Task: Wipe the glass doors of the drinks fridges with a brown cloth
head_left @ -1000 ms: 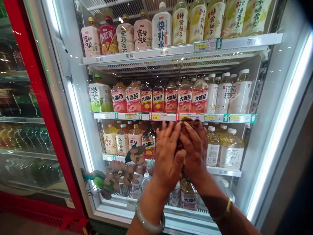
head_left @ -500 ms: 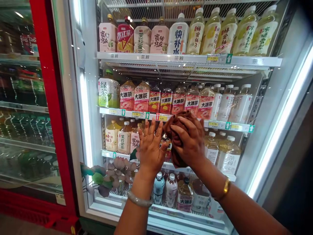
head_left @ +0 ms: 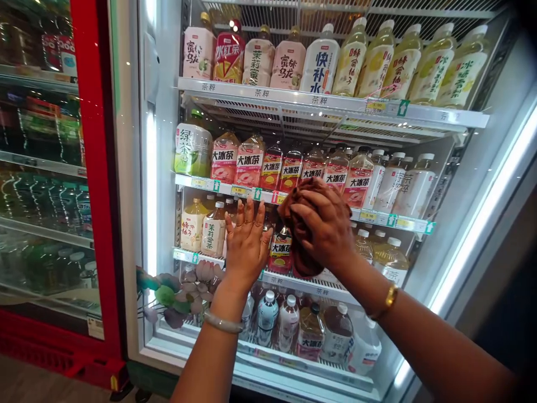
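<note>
A crumpled brown cloth (head_left: 308, 260) is bunched under the fingers of my right hand (head_left: 329, 226), in front of the drinks fridge's middle shelves. To its left, my left hand (head_left: 247, 243) is spread flat with fingers pointing up, holding nothing. Both hands appear to be at the fridge's glass door; the pane itself is hard to make out. Between the hands shows an iced tea bottle (head_left: 280, 249) on the shelf behind. A pale bangle (head_left: 223, 323) circles my left wrist and a gold bracelet (head_left: 386, 301) my right.
Rows of bottled drinks (head_left: 289, 64) fill the lit shelves, with price labels along the shelf edges (head_left: 411, 219). A leaf-and-flower decoration (head_left: 180, 294) sits low at the left. Beside this fridge stands a red-framed cooler (head_left: 98, 168) with more bottles.
My left hand has shifted left, away from the cloth, uncovering more of the bottle between. The right hand still grips the cloth at nearly the same spot. The view has tilted slightly.
</note>
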A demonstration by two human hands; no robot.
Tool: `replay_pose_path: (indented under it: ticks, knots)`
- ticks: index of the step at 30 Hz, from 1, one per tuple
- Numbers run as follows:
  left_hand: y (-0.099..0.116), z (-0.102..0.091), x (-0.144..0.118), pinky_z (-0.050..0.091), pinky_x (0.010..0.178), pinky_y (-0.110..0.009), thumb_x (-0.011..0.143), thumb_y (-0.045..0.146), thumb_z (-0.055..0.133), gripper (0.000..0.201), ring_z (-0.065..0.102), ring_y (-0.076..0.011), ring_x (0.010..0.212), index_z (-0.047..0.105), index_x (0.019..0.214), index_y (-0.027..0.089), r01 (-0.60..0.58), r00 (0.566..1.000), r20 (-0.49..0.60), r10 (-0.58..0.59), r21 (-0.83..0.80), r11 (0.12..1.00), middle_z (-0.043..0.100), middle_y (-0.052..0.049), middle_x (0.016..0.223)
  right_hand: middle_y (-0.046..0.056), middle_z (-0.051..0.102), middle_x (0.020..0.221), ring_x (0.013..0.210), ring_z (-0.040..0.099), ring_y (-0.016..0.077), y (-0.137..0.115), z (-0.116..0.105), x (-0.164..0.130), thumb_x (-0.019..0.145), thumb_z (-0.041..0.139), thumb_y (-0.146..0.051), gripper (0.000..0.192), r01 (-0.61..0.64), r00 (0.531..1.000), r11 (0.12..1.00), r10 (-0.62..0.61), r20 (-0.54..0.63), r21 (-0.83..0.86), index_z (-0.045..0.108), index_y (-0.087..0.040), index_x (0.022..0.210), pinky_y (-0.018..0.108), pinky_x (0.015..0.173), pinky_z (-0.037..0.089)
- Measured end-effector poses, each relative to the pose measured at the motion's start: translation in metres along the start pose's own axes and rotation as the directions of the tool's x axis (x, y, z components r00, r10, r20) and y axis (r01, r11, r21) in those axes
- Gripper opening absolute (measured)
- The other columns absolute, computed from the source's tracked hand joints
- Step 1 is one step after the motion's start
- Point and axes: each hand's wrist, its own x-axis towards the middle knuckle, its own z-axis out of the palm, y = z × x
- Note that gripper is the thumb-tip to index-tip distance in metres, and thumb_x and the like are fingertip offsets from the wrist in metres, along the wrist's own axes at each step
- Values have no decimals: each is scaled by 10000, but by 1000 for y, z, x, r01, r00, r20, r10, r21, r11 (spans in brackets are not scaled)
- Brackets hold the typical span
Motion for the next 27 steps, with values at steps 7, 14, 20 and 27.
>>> replay_pose_path:
  ticks: [7,14,20,27]
  knots:
    - [-4,-1,-3,-29,1346,-502,1067,290,457,695,27,-222,1652,134,1683,291,-25,999,42,24,24,999,118,-74,1760,43,719,1270,1447,521,280,-10,-2,-29,979,620,-200,208,342,929,926,-358,88,163,702,-224,1168,515,1269,432]
    - [-3,5,-3,-41,1350,-479,1066,288,468,682,78,-214,1647,166,1677,316,-5,999,-37,4,-15,1000,181,-54,1747,111,693,1293,1422,515,326,22,-9,4,944,701,-284,245,113,993,993,-115,-39,-38,687,-218,1179,559,1193,490]
    - [-15,3,-6,47,1357,-436,1067,237,442,666,130,-196,1641,174,1676,276,-25,996,-84,21,-42,999,235,-67,1733,49,714,1233,1413,538,282,-13,7,-2,992,611,-227,163,359,928,926,-368,60,116,698,-214,1129,519,1233,484]
    - [-23,4,-12,17,1358,-470,1071,262,436,640,77,-201,1648,206,1668,278,36,996,-83,-37,-18,999,203,-60,1744,89,700,1255,1405,526,322,16,-6,-11,951,690,-222,221,257,966,966,-257,10,33,691,-204,1171,573,1203,505]
